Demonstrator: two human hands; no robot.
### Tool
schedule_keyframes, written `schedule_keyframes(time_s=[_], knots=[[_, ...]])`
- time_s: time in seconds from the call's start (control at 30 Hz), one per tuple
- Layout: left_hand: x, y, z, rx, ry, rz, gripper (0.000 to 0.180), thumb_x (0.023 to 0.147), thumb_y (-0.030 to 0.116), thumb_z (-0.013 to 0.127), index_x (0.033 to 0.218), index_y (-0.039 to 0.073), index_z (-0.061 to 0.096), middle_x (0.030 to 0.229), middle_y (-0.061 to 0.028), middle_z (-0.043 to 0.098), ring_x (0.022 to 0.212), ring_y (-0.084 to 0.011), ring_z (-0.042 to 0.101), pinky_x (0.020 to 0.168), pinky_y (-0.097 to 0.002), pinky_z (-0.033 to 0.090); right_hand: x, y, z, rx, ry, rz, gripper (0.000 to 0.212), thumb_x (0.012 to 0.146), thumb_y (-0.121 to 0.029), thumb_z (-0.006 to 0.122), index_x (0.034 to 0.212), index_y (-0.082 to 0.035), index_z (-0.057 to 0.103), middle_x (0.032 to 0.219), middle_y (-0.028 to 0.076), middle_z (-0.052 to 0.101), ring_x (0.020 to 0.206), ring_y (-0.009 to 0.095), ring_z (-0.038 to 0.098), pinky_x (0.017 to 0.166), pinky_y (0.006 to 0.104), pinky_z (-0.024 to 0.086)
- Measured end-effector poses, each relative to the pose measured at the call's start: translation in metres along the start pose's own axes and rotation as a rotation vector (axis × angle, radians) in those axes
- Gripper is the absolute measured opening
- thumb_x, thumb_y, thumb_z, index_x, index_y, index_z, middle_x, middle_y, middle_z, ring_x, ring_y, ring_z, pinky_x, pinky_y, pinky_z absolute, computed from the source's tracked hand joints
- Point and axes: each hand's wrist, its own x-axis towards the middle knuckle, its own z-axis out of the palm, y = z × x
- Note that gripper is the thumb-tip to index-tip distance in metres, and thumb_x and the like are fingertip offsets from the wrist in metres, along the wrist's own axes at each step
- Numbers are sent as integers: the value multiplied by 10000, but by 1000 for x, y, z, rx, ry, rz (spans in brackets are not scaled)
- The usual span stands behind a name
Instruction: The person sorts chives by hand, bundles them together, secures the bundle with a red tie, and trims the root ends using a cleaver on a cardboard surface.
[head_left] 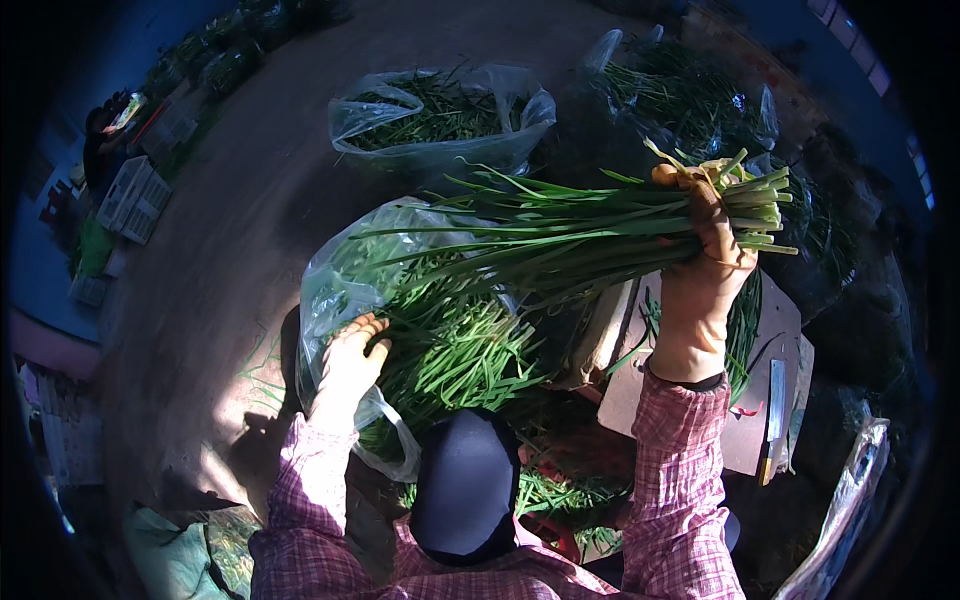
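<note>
Raised at the upper right, my right hand [708, 225] is closed round a thick bunch of garlic chives [580, 225]. Its pale stalk ends stick out to the right, and the long green leaves trail left over a clear plastic bag [325, 275]. That bag stands open before me, filled with loose green leaves [465, 345]. My left hand [352, 358] rests at the bag's left side, fingers stretched toward the leaves and thumb apart, holding nothing that I can see. Under my right forearm lies a board [690, 440] with more green leaves [745, 320] on it.
A knife [774, 400] lies on the board's right side. Beyond stand another clear bag of greens [440, 155] and a larger heap in plastic [685, 90]. White crates [135, 200] and a person [100, 140] are far left. Cut leaves [565, 495] lie near my lap.
</note>
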Motion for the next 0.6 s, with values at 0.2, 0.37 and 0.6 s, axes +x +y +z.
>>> schedule_keyframes(time_s=[0.2,0.37,0.6], knots=[[-54,185,-29,-1763,-775,-344,1049,817,715,590,1522,-5,296,1422,-284,489,1236,-365,572,1030,-443,475,-78,0,-4,-213,-140,-293,443,765,56,773,1160,39,574,1072,126,706,952,173,690,890,290,546],[-70,230,24,-2698,-1321,-929,915,856,705,561,1498,83,368,1307,-163,564,1169,-292,573,1024,-464,461,-177,-15,-46,-197,-642,-240,424,714,-188,813,1077,-27,665,1114,147,661,1110,358,630,933,454,518],[-48,276,14,-2042,-707,-374,444,935,218,668,1335,108,510,933,-42,670,883,-184,660,830,-354,566,-199,-85,-94,-871,-977,-355,672,703,-75,655,1368,-73,558,1411,173,516,1356,357,463,1124,488,362]])
